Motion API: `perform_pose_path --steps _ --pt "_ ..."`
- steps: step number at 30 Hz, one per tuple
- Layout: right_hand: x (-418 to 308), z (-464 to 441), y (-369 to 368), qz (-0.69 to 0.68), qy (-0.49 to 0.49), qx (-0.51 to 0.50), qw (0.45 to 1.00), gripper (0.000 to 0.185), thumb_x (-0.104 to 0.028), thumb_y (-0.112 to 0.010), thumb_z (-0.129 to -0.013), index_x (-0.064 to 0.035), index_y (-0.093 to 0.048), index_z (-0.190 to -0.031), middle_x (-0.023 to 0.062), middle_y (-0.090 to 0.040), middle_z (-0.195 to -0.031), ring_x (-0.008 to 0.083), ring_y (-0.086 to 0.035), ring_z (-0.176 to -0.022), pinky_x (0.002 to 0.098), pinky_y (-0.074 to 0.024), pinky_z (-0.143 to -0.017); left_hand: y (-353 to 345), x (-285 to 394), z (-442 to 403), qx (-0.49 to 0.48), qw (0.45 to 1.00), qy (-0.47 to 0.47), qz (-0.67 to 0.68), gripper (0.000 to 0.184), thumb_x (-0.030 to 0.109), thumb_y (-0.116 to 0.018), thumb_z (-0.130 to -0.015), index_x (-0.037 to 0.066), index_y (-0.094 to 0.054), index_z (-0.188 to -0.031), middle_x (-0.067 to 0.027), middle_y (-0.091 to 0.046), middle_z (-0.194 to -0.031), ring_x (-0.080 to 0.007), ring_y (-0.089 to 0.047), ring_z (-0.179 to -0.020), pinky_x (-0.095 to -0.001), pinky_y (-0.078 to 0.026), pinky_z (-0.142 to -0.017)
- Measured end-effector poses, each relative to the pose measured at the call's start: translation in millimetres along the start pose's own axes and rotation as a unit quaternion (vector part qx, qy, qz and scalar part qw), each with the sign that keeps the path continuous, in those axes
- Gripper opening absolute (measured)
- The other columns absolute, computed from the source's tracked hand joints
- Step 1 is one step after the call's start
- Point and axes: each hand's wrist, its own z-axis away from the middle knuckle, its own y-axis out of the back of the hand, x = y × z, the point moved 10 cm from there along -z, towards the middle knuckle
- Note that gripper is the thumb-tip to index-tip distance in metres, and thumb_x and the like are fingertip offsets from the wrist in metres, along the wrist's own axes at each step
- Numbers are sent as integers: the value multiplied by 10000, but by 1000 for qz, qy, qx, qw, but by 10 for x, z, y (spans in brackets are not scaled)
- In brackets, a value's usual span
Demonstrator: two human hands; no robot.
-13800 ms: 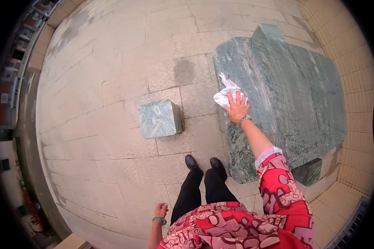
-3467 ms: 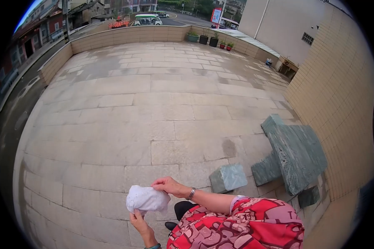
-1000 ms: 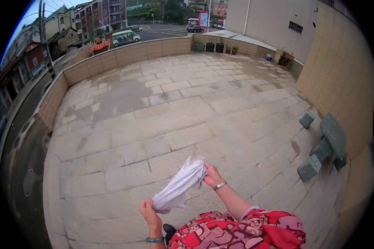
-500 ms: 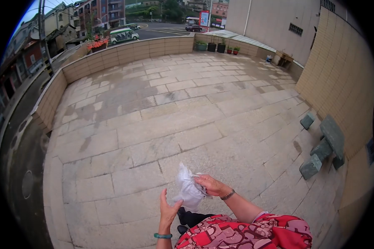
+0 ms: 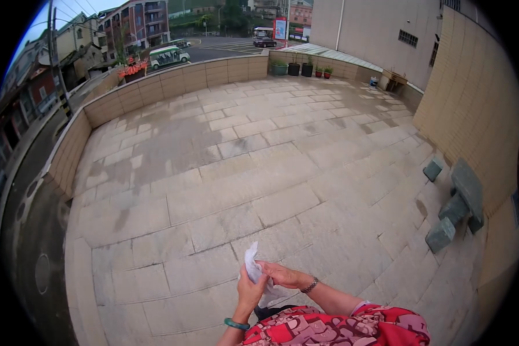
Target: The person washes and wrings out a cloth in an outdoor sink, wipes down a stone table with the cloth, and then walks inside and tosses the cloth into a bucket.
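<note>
1. Paved floor [image 5: 230, 179]: pale slabs with darker patches, perhaps damp, towards the low wall [image 5: 184, 79] at the far side.
2. Stone table [image 5: 468, 183]: well apart from the person, near the tiled wall [image 5: 467, 109] at right; the cloth is not on it.
3. Stool [image 5: 441, 234]: a green stone block, the nearest of those around the table.
4. Cloth [image 5: 252, 258]: white, held above the floor in front of the body. One end rises above the hands, and a loose fold hangs below them.
5. Left hand [image 5: 251, 290] and right hand [image 5: 282, 274]: together, both clamped on the cloth; the right fingertips are partly hidden.
6. Progress, as judged: gathering the cloth into a narrow bunch appears largely done. Left over is the loose fold; the cloth is neither spread out nor set down.
</note>
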Motion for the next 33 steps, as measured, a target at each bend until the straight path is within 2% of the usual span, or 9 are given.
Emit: perform_pose_path --steps 8,12,15,18,20,26,28,31,33 --pt "-105 -320 186 -251 22 38 967 448 -239 -403 -935 -2 -329 -1307 66 -519 -1143 135 -523 -995 294 -456 -805 161 -327 -448 11 990 14 140 519 193 -620 -774 6 -379 -1193 -193 -558 -1039 -267 -587 -866 -342 -484 -754" --pt "-243 -360 279 -311 73 108 941 328 -79 -418 -891 10 -418 -1207 74 -545 -1091 150 -545 -971 302 -456 -813 340 -182 -627 21 990 -12 140 321 56 -591 -786 -1 -455 -1071 -136 -553 -1008 -144 -570 -816 -266 -505 -648" --pt "-309 -444 173 -277 89 142 946 323 -51 -430 -878 15 -430 -1195 81 -547 -1088 150 -540 -978 303 -447 -829 372 -70 -783 -27 991 -126 29 76 59 -599 -772 4 -582 -822 -114 -578 -960 -171 -588 -829 -279 -496 -663" --pt "-265 -529 94 -268 127 197 934 337 -19 -443 -863 21 -425 -1198 85 -539 -1102 148 -540 -957 299 -445 -827 637 166 -844 -19 967 -248 -49 123 131 -622 -744 55 -587 -834 -133 -602 -922 -256 -586 -804 -307 -470 -687" --pt "-201 -582 62 -283 134 236 920 314 2 -482 -832 37 -481 -1144 88 -562 -1065 145 -550 -920 281 -444 -811 793 174 -895 -33 968 -245 -44 102 132 -618 -743 58 -594 -810 -142 -607 -889 -268 -581 -784 -308 -463 -690" --pt "-92 -395 45 -209 158 414 872 177 9 -538 -784 40 -592 -950 71 -608 -920 140 -574 -818 251 -449 -757 843 -372 -932 -185 980 -17 76 73 129 -563 -818 55 -565 -815 -52 -560 -713 -122 -539 -676 -266 -434 -605" --pt "-8 -325 -3 -233 161 430 857 182 2 -537 -788 36 -582 -961 70 -606 -919 142 -577 -814 256 -453 -755 810 -606 -915 -180 938 82 286 84 137 -546 -843 55 -529 -838 2 -513 -694 -69 -478 -656 -227 -412 -589" --pt "-37 -207 -80 -287 176 437 834 191 -17 -537 -799 27 -563 -983 69 -605 -914 145 -580 -812 264 -457 -755 809 -728 -799 -150 873 228 405 117 146 -574 -832 59 -501 -858 10 -511 -713 -71 -456 -641 -218 -403 -593" --pt "-72 -168 -151 -323 188 431 822 196 -30 -539 -805 22 -553 -994 69 -604 -910 147 -581 -813 267 -458 -757 839 -565 -749 -171 907 188 337 146 157 -591 -824 53 -502 -873 6 -519 -729 -73 -469 -656 -222 -407 -598"
